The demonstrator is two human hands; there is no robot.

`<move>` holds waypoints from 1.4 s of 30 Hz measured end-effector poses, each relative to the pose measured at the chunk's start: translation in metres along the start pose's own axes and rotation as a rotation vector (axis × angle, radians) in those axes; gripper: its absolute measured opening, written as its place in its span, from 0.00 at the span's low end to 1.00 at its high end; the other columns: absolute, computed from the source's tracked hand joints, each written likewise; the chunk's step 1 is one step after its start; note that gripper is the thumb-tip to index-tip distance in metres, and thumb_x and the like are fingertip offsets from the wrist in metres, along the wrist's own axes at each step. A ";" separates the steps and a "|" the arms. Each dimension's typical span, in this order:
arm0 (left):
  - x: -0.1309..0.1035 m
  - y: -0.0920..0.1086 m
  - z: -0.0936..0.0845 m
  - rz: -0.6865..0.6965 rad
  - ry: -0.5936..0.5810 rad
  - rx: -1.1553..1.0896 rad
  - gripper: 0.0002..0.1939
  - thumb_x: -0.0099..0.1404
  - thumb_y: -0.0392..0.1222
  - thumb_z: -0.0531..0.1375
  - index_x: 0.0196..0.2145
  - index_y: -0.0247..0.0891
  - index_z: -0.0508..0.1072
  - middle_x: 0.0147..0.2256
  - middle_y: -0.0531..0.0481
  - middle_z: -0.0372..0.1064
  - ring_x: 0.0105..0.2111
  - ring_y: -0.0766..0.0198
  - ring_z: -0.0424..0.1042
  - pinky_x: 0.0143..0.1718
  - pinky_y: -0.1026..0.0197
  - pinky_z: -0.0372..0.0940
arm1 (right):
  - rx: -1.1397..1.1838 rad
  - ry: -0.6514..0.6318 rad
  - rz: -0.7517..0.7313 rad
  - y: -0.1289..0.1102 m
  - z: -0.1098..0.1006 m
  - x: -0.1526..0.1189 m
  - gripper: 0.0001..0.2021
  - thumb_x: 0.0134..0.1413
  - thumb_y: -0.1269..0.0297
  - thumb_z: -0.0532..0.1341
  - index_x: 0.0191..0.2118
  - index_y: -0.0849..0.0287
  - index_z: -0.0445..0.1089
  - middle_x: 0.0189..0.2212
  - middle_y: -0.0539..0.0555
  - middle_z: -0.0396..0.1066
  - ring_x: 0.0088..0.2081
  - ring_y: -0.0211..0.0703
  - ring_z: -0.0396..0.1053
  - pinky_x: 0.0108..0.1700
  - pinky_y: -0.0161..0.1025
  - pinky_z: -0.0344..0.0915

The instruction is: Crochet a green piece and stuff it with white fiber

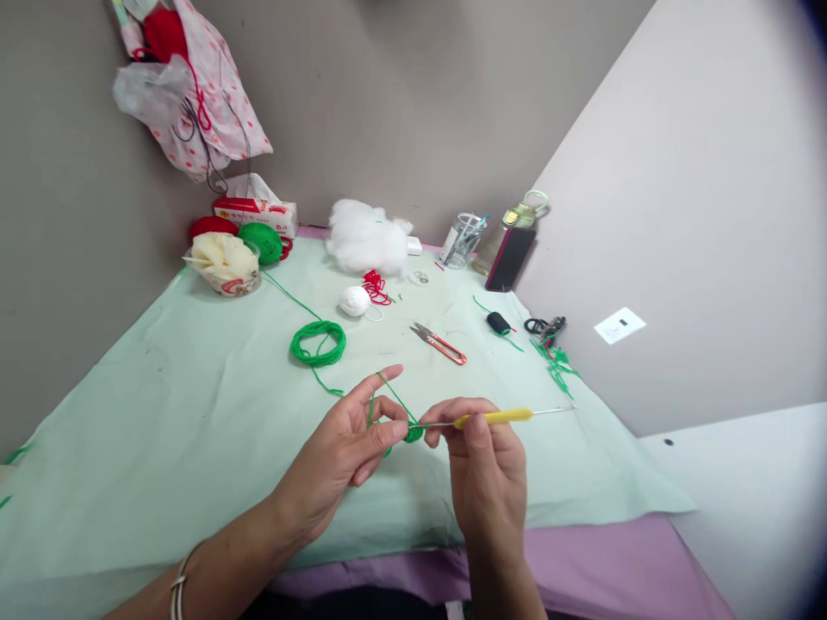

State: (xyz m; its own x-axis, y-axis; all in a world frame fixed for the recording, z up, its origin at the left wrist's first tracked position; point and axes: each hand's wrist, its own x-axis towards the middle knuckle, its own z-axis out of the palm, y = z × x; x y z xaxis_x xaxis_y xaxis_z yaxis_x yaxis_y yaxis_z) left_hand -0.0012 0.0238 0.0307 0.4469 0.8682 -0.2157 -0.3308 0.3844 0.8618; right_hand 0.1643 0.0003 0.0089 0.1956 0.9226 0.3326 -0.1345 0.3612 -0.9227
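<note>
Between thumb and fingers, my left hand (352,435) pinches a small green crocheted piece (413,432), and green yarn runs over its raised index finger. My right hand (484,456) is closed around the yellow handle of a crochet hook (510,417). The hook's metal tip meets the green piece; its other metal end points right. A loose coil of green yarn (318,344) lies beyond my left hand, with a strand running back to a green yarn ball (260,243). Orange-handled thread snips (439,343) rest on the cloth beyond my hands.
Toward the back are a tub (226,265), tissue box (258,213), white stuffing (367,238), white yarn ball (355,300), clear cup (461,242), bottle (494,245) and phone (510,259). Black yarn (498,323) and green scraps (556,366) lie right. A bag (213,95) hangs upper left.
</note>
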 end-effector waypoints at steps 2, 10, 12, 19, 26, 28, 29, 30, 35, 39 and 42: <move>0.000 -0.001 0.000 0.022 0.014 0.042 0.32 0.68 0.45 0.66 0.67 0.49 0.62 0.37 0.58 0.65 0.19 0.80 0.48 0.21 0.66 0.44 | -0.080 -0.015 -0.045 -0.002 -0.001 -0.002 0.15 0.74 0.61 0.54 0.40 0.56 0.76 0.34 0.52 0.77 0.32 0.37 0.73 0.38 0.38 0.71; 0.000 -0.006 0.001 0.160 0.148 0.215 0.38 0.67 0.48 0.67 0.70 0.48 0.57 0.37 0.57 0.66 0.23 0.74 0.53 0.24 0.66 0.54 | -0.459 -0.094 -0.386 -0.008 -0.001 -0.011 0.13 0.71 0.73 0.53 0.48 0.55 0.74 0.40 0.52 0.78 0.40 0.38 0.75 0.42 0.37 0.72; 0.000 -0.008 0.001 0.173 0.177 0.239 0.39 0.66 0.48 0.68 0.70 0.48 0.57 0.37 0.57 0.66 0.23 0.74 0.52 0.26 0.66 0.56 | -0.477 -0.124 -0.461 -0.005 -0.001 -0.012 0.12 0.70 0.74 0.54 0.49 0.56 0.73 0.42 0.54 0.78 0.42 0.40 0.75 0.43 0.38 0.72; 0.001 -0.011 -0.001 0.180 0.199 0.234 0.40 0.65 0.50 0.69 0.70 0.48 0.58 0.36 0.57 0.66 0.24 0.73 0.52 0.27 0.65 0.56 | -0.454 -0.106 -0.479 -0.001 0.000 -0.012 0.12 0.71 0.74 0.53 0.48 0.57 0.73 0.41 0.54 0.79 0.42 0.39 0.75 0.43 0.37 0.73; 0.002 -0.009 0.000 0.183 0.202 0.233 0.40 0.65 0.49 0.69 0.69 0.47 0.59 0.35 0.57 0.65 0.25 0.72 0.53 0.28 0.65 0.56 | -0.459 -0.108 -0.507 -0.003 0.003 -0.010 0.11 0.72 0.72 0.53 0.47 0.57 0.73 0.40 0.55 0.79 0.41 0.39 0.76 0.42 0.37 0.74; 0.001 -0.007 0.000 0.183 0.204 0.231 0.40 0.64 0.50 0.69 0.69 0.46 0.59 0.34 0.57 0.65 0.25 0.71 0.52 0.27 0.65 0.55 | -0.440 -0.089 -0.500 -0.004 0.003 -0.010 0.12 0.72 0.72 0.52 0.46 0.56 0.73 0.40 0.54 0.79 0.40 0.39 0.76 0.41 0.38 0.74; 0.001 -0.007 0.000 0.182 0.202 0.228 0.40 0.64 0.50 0.69 0.69 0.46 0.59 0.34 0.57 0.65 0.25 0.71 0.52 0.27 0.65 0.55 | -0.443 -0.085 -0.497 -0.005 0.003 -0.010 0.12 0.72 0.72 0.52 0.46 0.56 0.73 0.39 0.54 0.79 0.40 0.40 0.76 0.40 0.38 0.74; 0.001 -0.006 0.000 0.180 0.197 0.224 0.40 0.64 0.50 0.69 0.69 0.46 0.59 0.34 0.57 0.65 0.25 0.71 0.52 0.27 0.65 0.55 | -0.455 -0.086 -0.497 -0.005 0.003 -0.010 0.12 0.71 0.72 0.53 0.46 0.56 0.73 0.39 0.54 0.79 0.40 0.41 0.76 0.40 0.39 0.74; -0.001 -0.006 0.002 0.155 0.167 0.197 0.39 0.65 0.49 0.69 0.69 0.47 0.59 0.35 0.57 0.65 0.25 0.72 0.53 0.29 0.65 0.56 | -0.530 -0.107 -0.476 -0.003 0.004 -0.012 0.11 0.69 0.73 0.55 0.47 0.55 0.74 0.39 0.55 0.79 0.41 0.42 0.77 0.41 0.39 0.74; -0.001 -0.006 0.004 0.148 0.162 0.154 0.41 0.63 0.47 0.71 0.69 0.47 0.59 0.35 0.57 0.66 0.25 0.73 0.53 0.28 0.66 0.56 | -0.636 -0.044 -0.528 0.000 0.003 -0.016 0.12 0.68 0.72 0.57 0.49 0.52 0.75 0.38 0.55 0.77 0.39 0.43 0.76 0.38 0.40 0.75; -0.002 -0.003 0.005 0.068 0.089 0.003 0.41 0.62 0.45 0.72 0.68 0.46 0.60 0.36 0.57 0.66 0.22 0.77 0.52 0.23 0.68 0.50 | -0.801 -0.042 -0.658 0.003 0.003 -0.019 0.16 0.64 0.74 0.62 0.52 0.47 0.77 0.38 0.54 0.75 0.37 0.43 0.76 0.35 0.39 0.75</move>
State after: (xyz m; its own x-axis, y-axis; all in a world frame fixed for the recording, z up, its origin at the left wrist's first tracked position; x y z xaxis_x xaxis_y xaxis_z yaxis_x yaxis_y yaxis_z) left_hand 0.0029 0.0195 0.0305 0.3474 0.9168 -0.1967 -0.3554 0.3229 0.8772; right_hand 0.1571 -0.0156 0.0006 -0.0394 0.5854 0.8098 0.6749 0.6132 -0.4104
